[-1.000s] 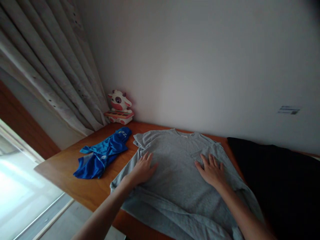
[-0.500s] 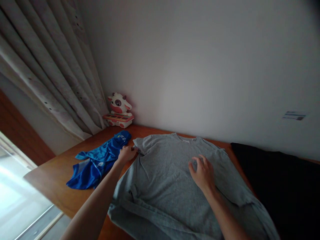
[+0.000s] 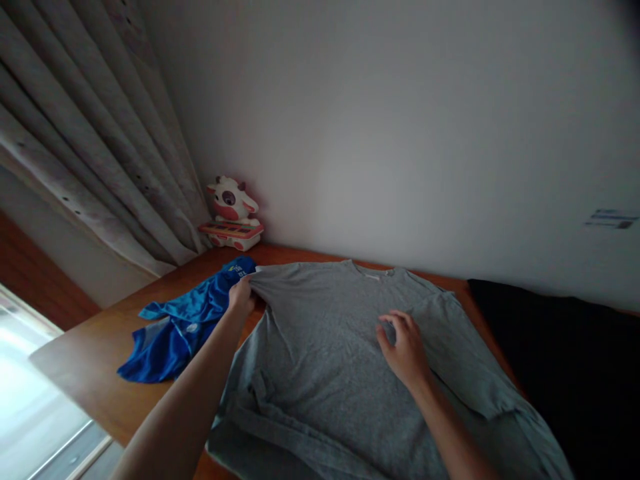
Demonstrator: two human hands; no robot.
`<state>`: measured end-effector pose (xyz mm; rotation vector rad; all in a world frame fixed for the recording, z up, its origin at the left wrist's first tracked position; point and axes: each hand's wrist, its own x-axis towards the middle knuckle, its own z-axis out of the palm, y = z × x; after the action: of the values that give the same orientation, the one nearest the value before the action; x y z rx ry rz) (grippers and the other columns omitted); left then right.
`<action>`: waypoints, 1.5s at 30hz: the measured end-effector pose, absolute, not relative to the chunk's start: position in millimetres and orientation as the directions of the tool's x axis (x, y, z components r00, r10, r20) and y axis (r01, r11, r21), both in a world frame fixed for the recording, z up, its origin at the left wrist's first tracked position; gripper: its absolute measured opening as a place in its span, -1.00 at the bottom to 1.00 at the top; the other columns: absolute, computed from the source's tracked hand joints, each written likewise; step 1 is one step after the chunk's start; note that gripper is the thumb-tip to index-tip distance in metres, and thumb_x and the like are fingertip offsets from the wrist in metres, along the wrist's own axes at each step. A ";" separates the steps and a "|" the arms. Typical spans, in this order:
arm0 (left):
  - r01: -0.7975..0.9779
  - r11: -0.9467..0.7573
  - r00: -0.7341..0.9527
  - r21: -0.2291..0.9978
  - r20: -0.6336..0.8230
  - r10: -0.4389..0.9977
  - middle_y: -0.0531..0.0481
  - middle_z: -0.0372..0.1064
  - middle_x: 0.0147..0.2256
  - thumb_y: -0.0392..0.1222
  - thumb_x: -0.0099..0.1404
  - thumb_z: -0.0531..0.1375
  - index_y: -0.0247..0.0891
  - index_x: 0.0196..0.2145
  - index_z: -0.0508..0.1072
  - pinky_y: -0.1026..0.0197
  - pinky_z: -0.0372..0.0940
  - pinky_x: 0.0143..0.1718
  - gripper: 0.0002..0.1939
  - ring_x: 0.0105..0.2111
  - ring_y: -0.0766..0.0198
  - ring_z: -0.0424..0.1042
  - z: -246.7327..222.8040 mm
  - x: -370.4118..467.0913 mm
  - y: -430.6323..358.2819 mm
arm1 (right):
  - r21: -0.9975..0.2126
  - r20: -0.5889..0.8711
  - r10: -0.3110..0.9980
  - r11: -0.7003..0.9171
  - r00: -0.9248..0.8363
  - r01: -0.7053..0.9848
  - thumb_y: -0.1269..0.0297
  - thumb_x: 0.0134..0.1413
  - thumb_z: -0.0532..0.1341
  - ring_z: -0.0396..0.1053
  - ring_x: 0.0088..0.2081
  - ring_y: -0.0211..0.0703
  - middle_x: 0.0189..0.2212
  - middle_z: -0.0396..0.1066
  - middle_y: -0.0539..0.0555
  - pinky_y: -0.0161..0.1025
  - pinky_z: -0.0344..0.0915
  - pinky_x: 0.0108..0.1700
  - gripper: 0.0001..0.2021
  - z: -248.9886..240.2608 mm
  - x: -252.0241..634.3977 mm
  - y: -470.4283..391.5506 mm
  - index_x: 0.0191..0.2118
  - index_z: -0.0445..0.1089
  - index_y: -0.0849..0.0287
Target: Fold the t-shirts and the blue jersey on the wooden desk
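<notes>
A grey T-shirt (image 3: 330,333) lies spread on the wooden table, collar toward the wall, its lower part bunched in folds near me. My left hand (image 3: 242,295) grips the end of its left sleeve, and the cloth is drawn taut from there toward the shoulder. Over the middle of the chest is my right hand (image 3: 401,343), fingers curved and thumb apart, holding nothing. Whether its fingertips touch the cloth I cannot tell. Just left of my left hand lies a crumpled blue shiny garment (image 3: 185,327) with white print.
A cow-shaped toy keyboard (image 3: 233,217) stands in the back corner by the curtain (image 3: 95,133). Black cloth (image 3: 560,360) lies to the right of the T-shirt. The wooden table (image 3: 85,353) meets the wall at the back; its left edge is beside a bright glass area.
My left hand has moved slightly left and up, pulling the sleeve outward; the sleeve is now stretched flat. My right hand has stayed almost in place. The view has shifted a little.
</notes>
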<state>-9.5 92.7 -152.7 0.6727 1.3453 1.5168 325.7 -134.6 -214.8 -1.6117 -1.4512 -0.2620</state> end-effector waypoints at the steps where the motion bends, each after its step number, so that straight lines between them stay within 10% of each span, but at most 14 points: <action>1: -0.276 0.080 -0.376 0.958 -0.184 0.908 0.11 0.27 -0.53 -0.13 0.09 0.33 -0.19 -0.44 0.29 0.21 0.35 -0.40 -0.75 -0.51 0.28 0.37 -152.3 -9.9 91.8 | -0.479 0.684 0.672 0.120 0.284 0.870 0.19 0.25 0.14 0.39 0.01 0.13 -0.09 0.39 0.25 0.11 0.35 0.07 -0.79 -214.8 325.6 -134.7 -0.13 0.44 0.15; 12: 0.119 -0.157 -0.013 0.980 0.160 0.987 0.02 0.51 -0.32 -0.11 0.06 0.41 -0.22 -0.21 0.47 0.19 0.41 -0.19 -0.65 -0.24 0.15 0.53 -124.6 34.5 53.5 | -0.471 0.696 0.663 0.132 0.275 0.872 0.20 0.24 0.15 0.40 -0.02 0.12 -0.11 0.40 0.25 0.11 0.37 0.04 -0.80 -213.2 325.9 -135.2 -0.14 0.44 0.15; 17: 0.319 -0.768 0.638 0.556 0.473 0.608 -0.11 0.51 0.04 -0.04 0.41 0.19 -0.15 0.01 0.48 0.02 0.28 0.18 -0.72 0.08 0.08 0.45 -115.2 42.3 0.3 | -0.474 0.692 0.670 0.141 0.269 0.869 0.19 0.25 0.14 0.39 0.01 0.13 -0.09 0.40 0.25 0.12 0.35 0.07 -0.80 -213.9 326.4 -135.6 -0.12 0.43 0.14; 30: 0.750 -0.621 0.483 0.227 0.454 0.749 -0.16 0.52 -0.05 -0.01 0.38 0.24 -0.17 0.04 0.52 -0.03 0.37 -0.01 -0.66 -0.04 -0.03 0.47 -161.9 13.2 11.2 | -0.422 0.558 0.812 0.104 0.168 0.900 0.27 0.23 0.20 0.45 -0.05 0.02 -0.14 0.51 0.18 -0.09 0.35 0.04 -0.83 -162.0 272.8 -74.1 -0.10 0.45 0.15; 37: 0.708 -0.644 0.446 0.289 0.524 0.726 -0.12 0.53 -0.17 -0.10 0.45 0.12 -0.18 -0.11 0.53 0.05 0.37 -0.04 -0.78 -0.14 0.07 0.48 -155.0 12.3 7.3 | -0.360 0.273 0.943 -0.085 0.192 0.929 0.26 -0.03 0.44 0.48 -0.03 0.12 -0.10 0.55 0.24 -0.11 0.36 -0.06 -0.69 -146.8 239.2 0.5 -0.11 0.54 0.15; 41: 0.628 -0.681 0.355 0.377 0.640 0.681 -0.11 0.52 -0.26 -0.07 0.47 0.06 -0.19 -0.15 0.45 0.11 0.39 -0.15 -0.78 -0.23 0.12 0.50 -145.7 10.9 -0.8 | -0.401 0.279 0.936 -0.091 0.216 0.911 0.43 0.06 0.31 0.52 -0.21 0.01 -0.31 0.57 0.14 -0.17 0.34 -0.18 -0.90 -149.6 247.7 18.2 -0.32 0.55 0.09; 45: 0.479 -0.766 0.399 0.430 0.670 0.626 -0.03 0.45 -0.44 -0.06 0.41 0.07 -0.19 -0.27 0.42 0.22 0.33 -0.36 -0.80 -0.45 0.24 0.44 -138.3 4.9 -10.0 | -0.458 0.370 0.894 -0.059 0.251 0.887 0.43 0.18 0.17 0.49 -0.15 -0.07 -0.16 0.55 0.17 -0.18 0.33 -0.11 -0.76 -151.2 265.6 18.8 -0.09 0.51 0.13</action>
<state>4.9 -10.0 -138.3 2.4828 0.9903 1.3019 265.6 18.8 -151.2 -1.9224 -1.6165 0.0157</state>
